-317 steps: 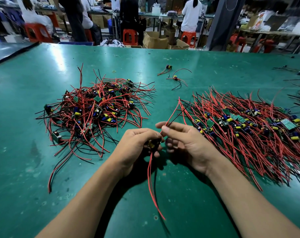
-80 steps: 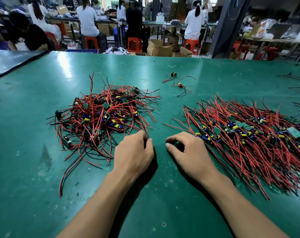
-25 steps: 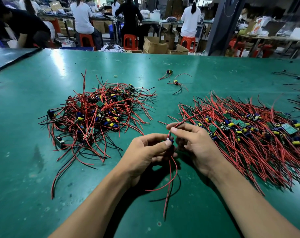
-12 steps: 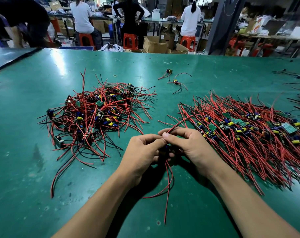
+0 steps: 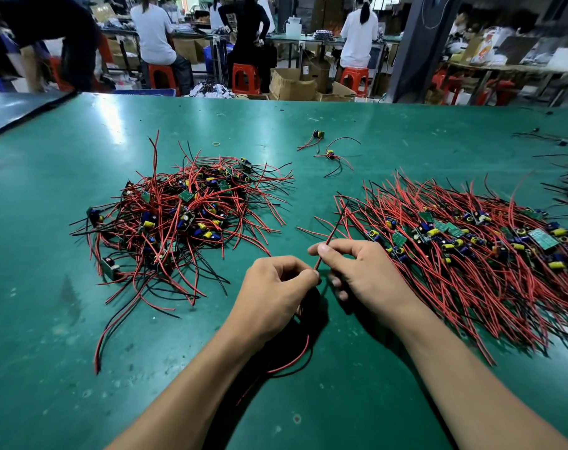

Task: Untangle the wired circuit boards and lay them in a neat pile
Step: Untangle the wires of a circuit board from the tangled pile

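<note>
Red lead (image 5: 332,232) is pinched mid-frame by the right hand (image 5: 363,274), its lower end gripped in the curled left hand (image 5: 272,293) — the board itself is hidden. It is best drawn straight under light tension, then laid parallel on the combed pile (image 5: 471,254) at right — clear of the tangled heap (image 5: 178,216)

Bright enough overall, lit from overhead. Pale glare streaks across the far side of the green table (image 5: 120,134). Soft dark shadows pooled under the left hand (image 5: 272,297) and right hand (image 5: 363,274). Crisp up close, smeary blur on the back benches (image 5: 519,63) at right. Proper fisheye bending at the edges.
</note>
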A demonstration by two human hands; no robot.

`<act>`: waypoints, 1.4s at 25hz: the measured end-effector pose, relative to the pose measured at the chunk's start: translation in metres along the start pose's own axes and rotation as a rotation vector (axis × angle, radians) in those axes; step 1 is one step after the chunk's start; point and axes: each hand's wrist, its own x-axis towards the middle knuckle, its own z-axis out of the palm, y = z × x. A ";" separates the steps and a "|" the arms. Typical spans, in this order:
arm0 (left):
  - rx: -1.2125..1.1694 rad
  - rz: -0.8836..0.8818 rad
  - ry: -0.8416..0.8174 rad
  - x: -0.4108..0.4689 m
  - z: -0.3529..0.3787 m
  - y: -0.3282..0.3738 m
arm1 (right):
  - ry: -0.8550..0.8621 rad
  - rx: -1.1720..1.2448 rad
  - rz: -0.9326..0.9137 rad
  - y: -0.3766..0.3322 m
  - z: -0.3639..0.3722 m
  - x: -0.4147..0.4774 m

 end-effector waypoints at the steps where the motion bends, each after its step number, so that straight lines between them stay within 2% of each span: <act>1: 0.008 0.005 -0.002 -0.001 0.001 0.000 | 0.034 0.023 -0.005 0.001 0.000 0.001; 7: -0.021 -0.009 0.010 0.000 0.001 0.001 | 0.223 0.041 -0.086 0.004 0.001 0.006; 10: -0.033 -0.026 -0.029 -0.002 0.002 0.002 | 0.317 0.243 -0.067 0.000 -0.002 0.008; 13: -0.069 -0.051 -0.046 -0.003 0.002 0.002 | 0.277 0.432 -0.036 -0.007 -0.002 0.008; 21: -0.037 -0.037 -0.120 -0.002 -0.004 0.002 | 0.213 0.719 0.088 -0.018 -0.009 0.006; 28: -0.128 -0.084 -0.309 -0.002 -0.012 0.002 | 0.168 0.889 0.165 -0.023 -0.013 0.006; 31: -0.139 -0.084 -0.362 -0.003 -0.014 0.003 | 0.152 0.888 0.178 -0.022 -0.013 0.007; 35: -0.143 -0.091 -0.347 -0.002 -0.015 0.003 | 0.167 0.850 0.136 -0.021 -0.015 0.007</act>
